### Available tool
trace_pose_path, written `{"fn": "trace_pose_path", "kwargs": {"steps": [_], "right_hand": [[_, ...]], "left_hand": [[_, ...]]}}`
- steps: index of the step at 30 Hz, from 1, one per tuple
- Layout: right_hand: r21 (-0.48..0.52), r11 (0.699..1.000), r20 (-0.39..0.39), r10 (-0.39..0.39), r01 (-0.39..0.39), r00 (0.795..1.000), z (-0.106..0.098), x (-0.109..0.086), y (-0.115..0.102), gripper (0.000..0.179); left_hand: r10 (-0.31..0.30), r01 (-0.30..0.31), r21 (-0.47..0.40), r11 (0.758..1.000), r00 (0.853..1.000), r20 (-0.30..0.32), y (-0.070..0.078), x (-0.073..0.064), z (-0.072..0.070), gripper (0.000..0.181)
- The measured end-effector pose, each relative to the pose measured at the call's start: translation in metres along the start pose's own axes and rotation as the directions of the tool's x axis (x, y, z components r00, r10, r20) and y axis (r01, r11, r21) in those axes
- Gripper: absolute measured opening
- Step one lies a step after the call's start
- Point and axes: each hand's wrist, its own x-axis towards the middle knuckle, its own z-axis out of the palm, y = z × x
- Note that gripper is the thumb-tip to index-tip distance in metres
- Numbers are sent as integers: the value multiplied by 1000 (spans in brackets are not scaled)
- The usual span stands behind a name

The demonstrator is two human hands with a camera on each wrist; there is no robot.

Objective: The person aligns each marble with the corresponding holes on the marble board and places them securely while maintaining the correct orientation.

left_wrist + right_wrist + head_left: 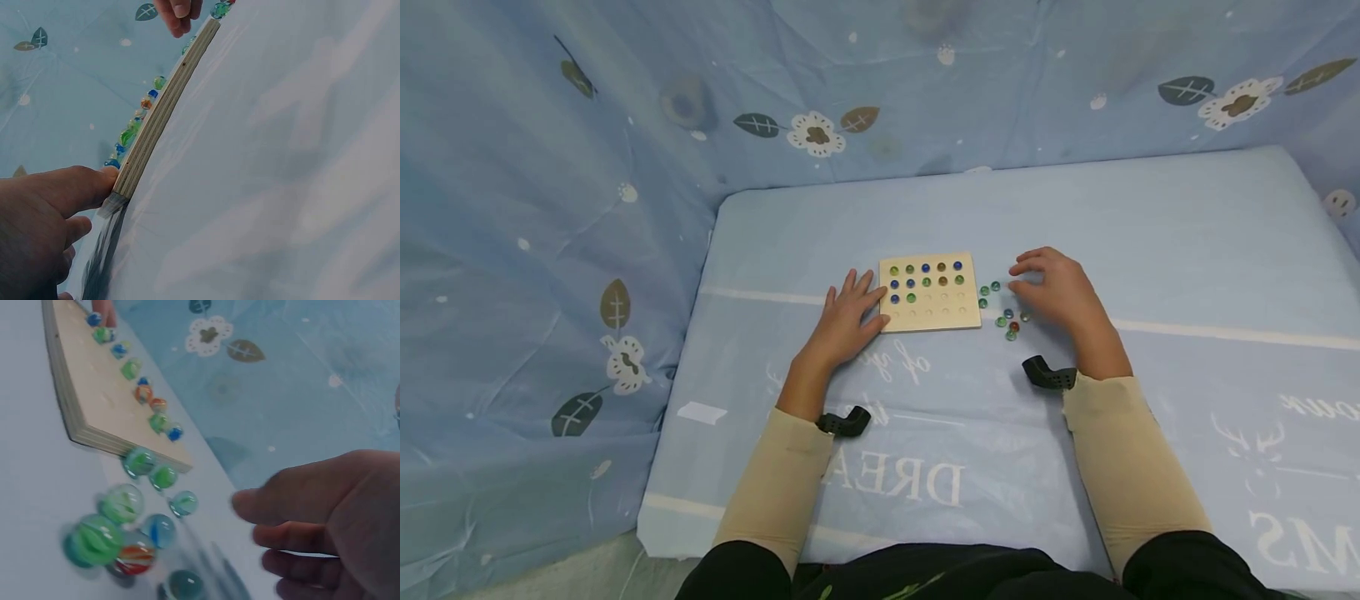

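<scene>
A pale wooden board (934, 322) with rows of round hollows lies on the table. Glass marbles fill its two far rows, and two more sit at the left of the third row. My left hand (841, 327) rests at the board's left edge, fingers spread, its thumb (94, 187) against the side. To the right lie several loose marbles, mostly green (97, 540), with a blue one (159, 530) and a red one (134, 553). Just beside them hovers my right hand (1056, 290), fingers slightly bent and apart from the thumb, with nothing visible between them.
A light blue printed cloth (880, 492) covers the table, with pale stripes running across it. Patterned blue fabric (887, 92) hangs behind and on the left side. Black camera mounts (846, 422) sit on both wrists.
</scene>
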Motion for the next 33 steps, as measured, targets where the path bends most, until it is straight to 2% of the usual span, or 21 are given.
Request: {"fn": "trace_pose_path", "kwargs": {"steps": [6, 14, 21, 33], "right_hand": [[-17, 1000, 168, -6, 9, 986, -15, -5, 6, 28], [-29, 999, 303, -29, 40, 952, -24, -11, 16, 26], [-39, 997, 336, -53, 71, 940, -22, -10, 19, 22], [-61, 996, 328, -41, 65, 944, -16, -8, 20, 15]], "left_hand": [[-2, 2, 4, 1000, 1000, 1, 1, 0, -1, 56], [-4, 4, -12, 1000, 1000, 1, 3, -1, -2, 56], [-5, 5, -24, 1000, 1000, -3, 2, -1, 0, 55], [3, -4, -23, 1000, 1000, -21, 0, 0, 1, 55]]}}
